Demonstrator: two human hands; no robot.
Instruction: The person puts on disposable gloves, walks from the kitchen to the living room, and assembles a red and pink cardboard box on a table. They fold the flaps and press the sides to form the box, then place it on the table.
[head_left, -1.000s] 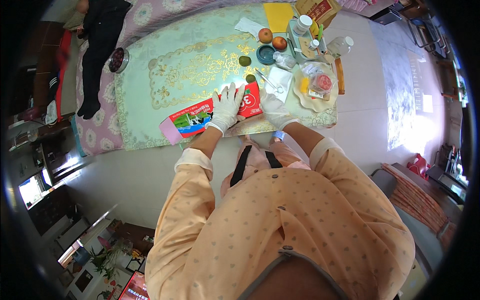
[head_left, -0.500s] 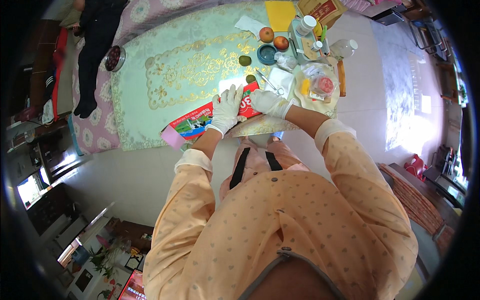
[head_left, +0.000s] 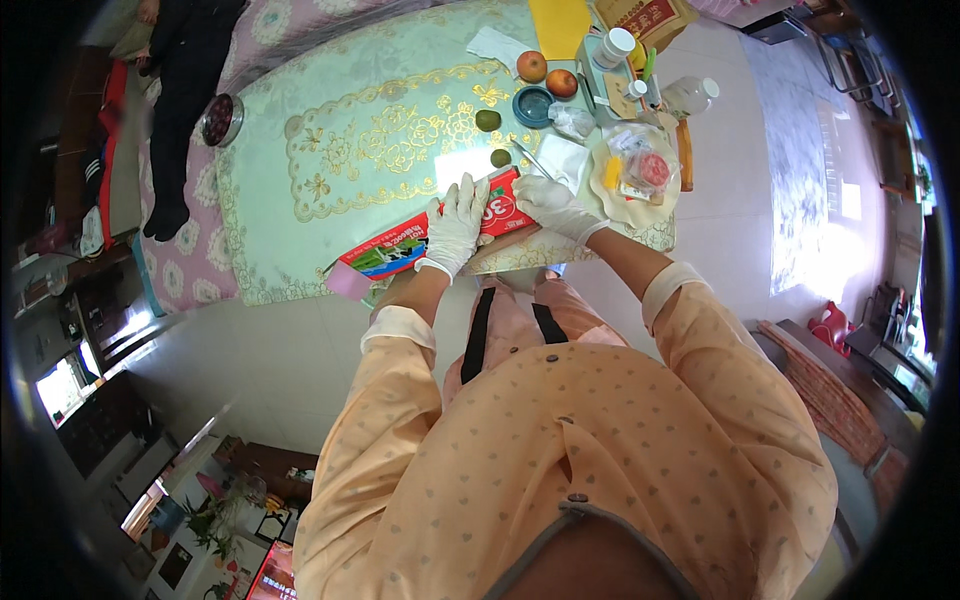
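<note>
A long red box [head_left: 398, 250] with a green and blue picture lies slantwise along the table's near edge. My left hand [head_left: 455, 228], in a white glove, grips it across the middle, fingers over the far side. My right hand [head_left: 556, 207], gloved too, is closed at the right end of the box, fingers bent against it; anything smaller between them is hidden. Metal scissors [head_left: 527, 156] lie just beyond the right hand, which covers their handles. A kiwi [head_left: 501, 158] sits behind the box. Pink paper [head_left: 347, 281] shows at the box's left end.
On the patterned tablecloth [head_left: 260, 200] are another kiwi [head_left: 488, 120], two apples [head_left: 531, 67], a dark blue bowl [head_left: 533, 106] and a caddy with white-lidded jars [head_left: 612, 48]. Packed items [head_left: 645, 170] lie at the right. Dark fruit fills a bowl [head_left: 221, 120] at the left. A person's dark-clothed leg [head_left: 178, 130] rests beyond.
My right hand has slid a little to the right along the end of the box, uncovering more red print and covering the scissors' handles. The left hand keeps its place on the box.
</note>
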